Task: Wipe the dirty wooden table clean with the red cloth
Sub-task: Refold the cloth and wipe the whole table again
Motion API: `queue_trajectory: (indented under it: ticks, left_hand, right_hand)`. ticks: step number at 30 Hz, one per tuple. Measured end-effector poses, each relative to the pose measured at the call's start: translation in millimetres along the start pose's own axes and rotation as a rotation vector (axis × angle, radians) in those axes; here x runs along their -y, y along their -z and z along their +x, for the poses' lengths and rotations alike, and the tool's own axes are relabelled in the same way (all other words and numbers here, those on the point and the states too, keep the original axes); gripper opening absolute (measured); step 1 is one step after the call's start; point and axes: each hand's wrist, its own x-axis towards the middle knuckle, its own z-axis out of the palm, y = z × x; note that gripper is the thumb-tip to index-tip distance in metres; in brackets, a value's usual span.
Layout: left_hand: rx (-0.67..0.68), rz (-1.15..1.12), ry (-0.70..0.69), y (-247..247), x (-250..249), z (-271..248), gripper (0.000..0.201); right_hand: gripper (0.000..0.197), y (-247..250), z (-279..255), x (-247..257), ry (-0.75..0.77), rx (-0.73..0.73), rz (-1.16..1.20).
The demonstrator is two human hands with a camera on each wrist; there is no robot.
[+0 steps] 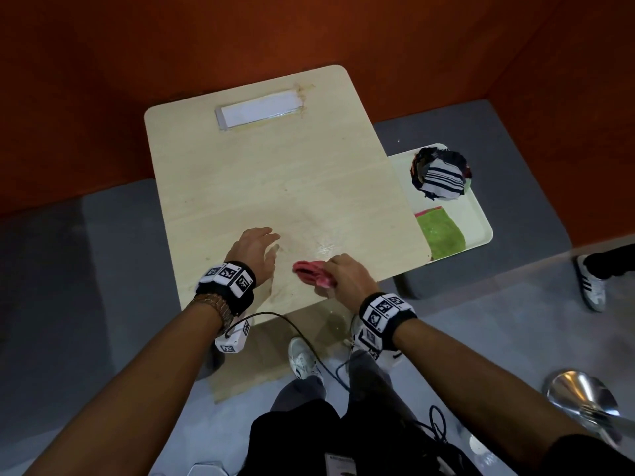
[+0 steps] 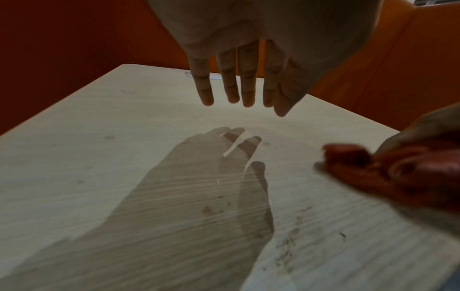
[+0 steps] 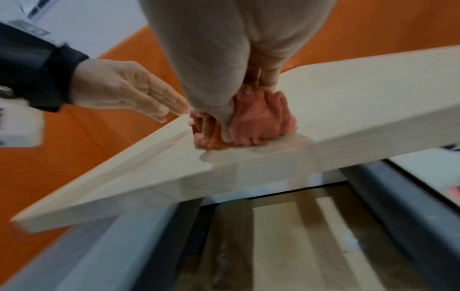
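The pale wooden table (image 1: 268, 173) fills the middle of the head view. My right hand (image 1: 345, 274) grips a bunched red cloth (image 1: 313, 272) and presses it on the table near the front edge. In the right wrist view the red cloth (image 3: 259, 122) sits crumpled under the fingers, with a wet smear on the table (image 3: 348, 110) beside it. My left hand (image 1: 256, 247) hovers just left of the cloth, fingers straight and holding nothing. The left wrist view shows those straight fingers (image 2: 246, 84) above the table (image 2: 124, 157), dark specks of dirt (image 2: 286, 248), and the red cloth (image 2: 388, 173) at the right.
A white tray (image 1: 481, 228) stands right of the table, holding a striped bundle of cloth (image 1: 441, 175) and a green cloth (image 1: 443, 231). A white strip (image 1: 259, 109) is taped at the table's far end. Orange walls enclose the back. Someone's shoe (image 1: 591, 286) stands at the right.
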Motion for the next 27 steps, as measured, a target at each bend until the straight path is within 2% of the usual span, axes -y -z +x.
queue_trajectory:
  ticks: [3, 4, 6, 7, 9, 12, 13, 15, 18, 20, 22, 24, 27]
  left_hand:
    - [0.114, 0.025, 0.059, 1.0, 3.0, 4.8, 0.052]
    - [0.183, 0.049, 0.081, 1.6, 3.6, 4.8, 0.058]
    - [0.315, 0.116, 0.101, 1.0, 4.0, 3.8, 0.066]
    - [0.362, 0.153, 0.099, -0.5, 2.5, 2.5, 0.066]
    - [0.401, 0.219, 0.085, -3.8, -2.6, -0.1, 0.065]
    - [0.431, 0.27, 0.083, -3.1, -8.3, -3.3, 0.066]
    - [0.439, 0.286, 0.075, -0.2, -8.5, -3.1, 0.067]
    - [0.463, 0.314, 0.042, 7.4, -7.9, -1.7, 0.067]
    - [0.508, 0.316, 0.045, 10.2, -5.1, -5.0, 0.071]
    - [0.512, 0.326, 0.047, 8.0, -6.3, -7.6, 0.074]
    - [0.518, 0.322, 0.057, 4.9, -7.2, -8.3, 0.077]
    - [0.534, 0.305, 0.069, 6.0, -9.7, -9.6, 0.077]
    - [0.526, 0.267, 0.068, 13.2, -8.1, -11.6, 0.074]
  right_hand:
    - [0.018, 40.1, 2.7, -39.8, -0.161, -0.146, 0.015]
    - [0.017, 53.0, 3.3, -54.0, -0.256, -0.19, -0.014]
    - [0.028, 61.9, 5.0, -69.2, -0.378, -0.198, -0.078]
    - [0.025, 58.0, 4.5, -63.4, -0.372, -0.191, -0.063]
    - [0.016, 34.9, 2.3, -35.7, -0.242, -0.129, 0.03]
    - [0.029, -0.1, -11.7, -0.6, -0.098, -0.01, 0.043]
    - [0.025, 2.8, -11.6, -3.4, -0.102, -0.019, 0.027]
    - [0.011, 26.2, -2.6, -24.2, -0.22, -0.054, -0.012]
    - [0.022, 59.2, 10.8, -63.3, -0.379, -0.184, -0.117]
    - [0.024, 47.6, 10.5, -52.7, -0.34, -0.153, -0.143]
    - [0.025, 15.9, 1.9, -25.0, -0.214, 0.013, -0.126]
    - [0.033, 3.8, -8.3, -15.6, -0.106, 0.1, -0.14]
    - [0.028, 33.0, 1.9, -41.9, -0.271, 0.008, -0.173]
